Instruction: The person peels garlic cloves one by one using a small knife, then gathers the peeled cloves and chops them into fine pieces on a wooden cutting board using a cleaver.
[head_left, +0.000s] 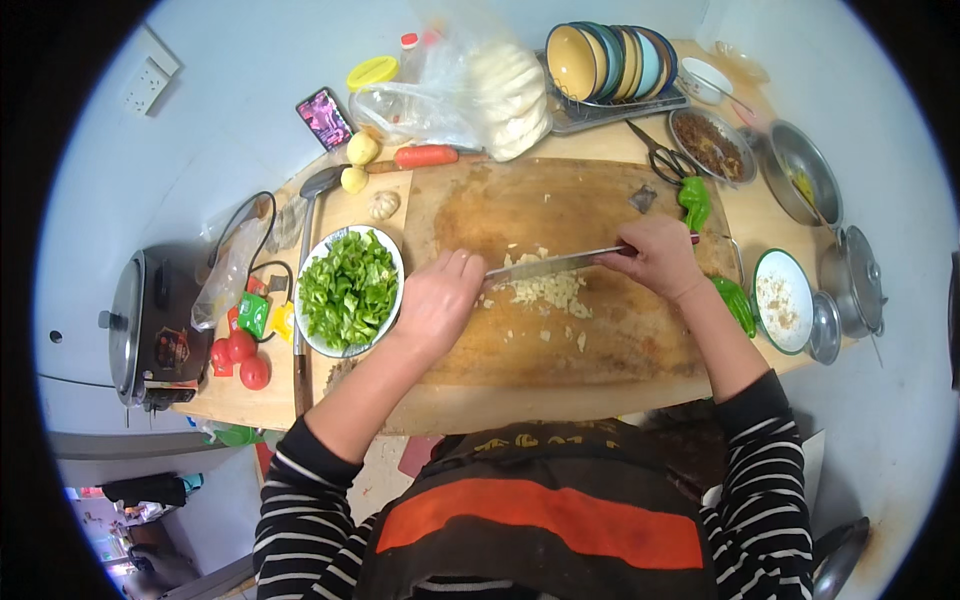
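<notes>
My right hand grips the handle of a kitchen knife, which lies almost level across the wooden cutting board. At the other end of the blade, my left hand has its fingers curled on the tip. Finely chopped pale garlic is heaped under and in front of the blade, with a few loose bits scattered around. Left of my left hand stands a white bowl full of cut green peppers. A whole green pepper lies just beyond my right hand, and another green pepper is beside my right wrist.
A long-handled spatula, tomatoes and an electric cooker occupy the left. Behind the board are a carrot, a garlic bulb, scissors and racked bowls. An enamel bowl and metal basin stand right.
</notes>
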